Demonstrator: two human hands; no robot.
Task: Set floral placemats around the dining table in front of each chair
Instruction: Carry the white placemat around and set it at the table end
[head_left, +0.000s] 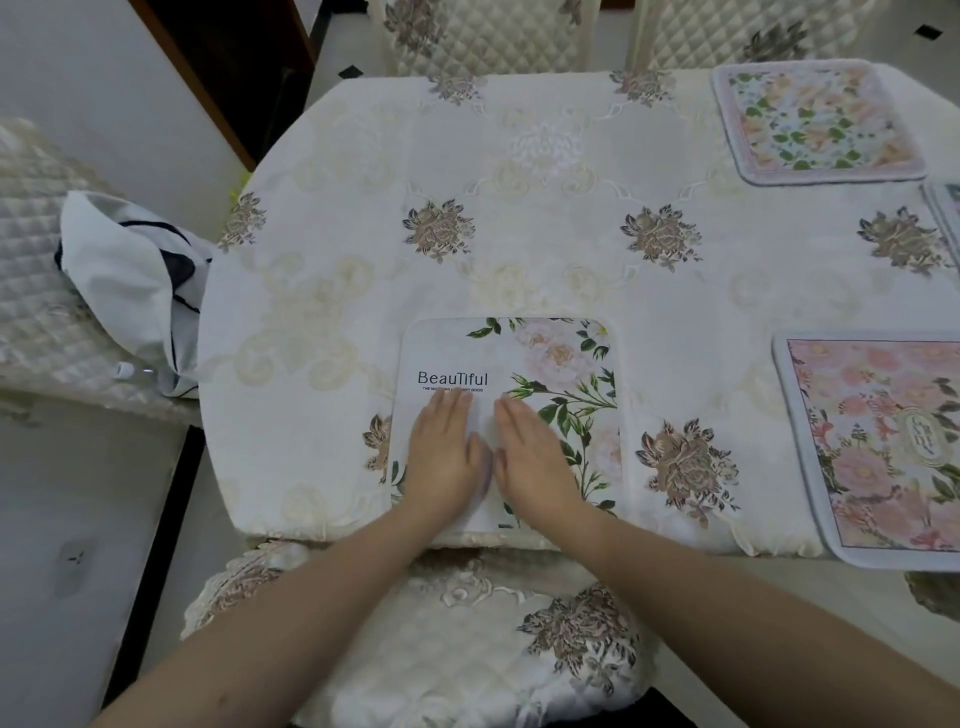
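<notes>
A white floral placemat (550, 353) printed with "Beautiful" lies at the near edge of the dining table (519, 249), just in front of the near chair (467, 639). My left hand (444, 454) and my right hand (535, 457) lie flat on it side by side, fingers straight and pointing away from me. A pink floral placemat (883, 441) sits at the near right, partly cut off by the frame. Another floral placemat (815, 122) lies at the far right, in front of a quilted chair (748, 31).
A second quilted chair (488, 36) stands at the far side. On the left chair (31, 291) lies a white cloth bag (130, 275) with black trim. The corner of a further mat (948, 213) shows at the right edge.
</notes>
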